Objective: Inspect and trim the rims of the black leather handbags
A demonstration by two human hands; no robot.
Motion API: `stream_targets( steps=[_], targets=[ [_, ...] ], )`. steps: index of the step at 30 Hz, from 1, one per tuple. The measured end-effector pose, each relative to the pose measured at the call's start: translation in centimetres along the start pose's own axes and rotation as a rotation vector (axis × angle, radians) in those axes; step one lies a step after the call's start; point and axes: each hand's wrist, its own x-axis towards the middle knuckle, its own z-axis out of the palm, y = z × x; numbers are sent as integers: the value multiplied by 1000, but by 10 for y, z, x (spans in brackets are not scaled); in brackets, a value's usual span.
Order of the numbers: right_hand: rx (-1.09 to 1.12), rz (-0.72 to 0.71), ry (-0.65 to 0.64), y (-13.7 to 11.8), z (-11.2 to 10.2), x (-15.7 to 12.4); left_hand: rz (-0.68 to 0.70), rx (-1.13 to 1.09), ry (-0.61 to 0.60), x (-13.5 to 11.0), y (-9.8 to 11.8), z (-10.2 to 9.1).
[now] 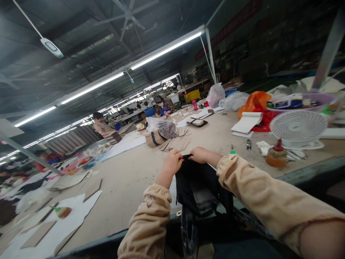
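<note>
My left hand (pixel 172 162) and my right hand (pixel 198 154) meet at the top edge of a black bag-like piece (pixel 194 183) at the near edge of the worktable (pixel 129 172). Both hands are closed, pinching the black material between fingers and thumb. The piece hangs down toward me over the table's edge. Both arms wear beige sleeves with gathered cuffs.
A white fan (pixel 298 127) and a small glue bottle (pixel 276 154) stand at the right. Cardboard stacks (pixel 155 138) and a plastic bag (pixel 164 127) lie ahead. Card sheets (pixel 70 181) lie at the left. Other people (pixel 101 124) work at the far side.
</note>
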Motion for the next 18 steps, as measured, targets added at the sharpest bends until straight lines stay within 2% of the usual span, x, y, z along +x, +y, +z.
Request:
stream_targets(
  steps=[9, 12, 18],
  targets=[
    [2, 12, -2, 4, 4, 2, 78, -175, 53, 4, -5, 8],
    [1, 18, -4, 4, 5, 3, 48, -189, 48, 4, -3, 6],
    [-9, 29, -1, 1, 4, 3, -57, -77, 15, 5, 7, 4]
  ],
)
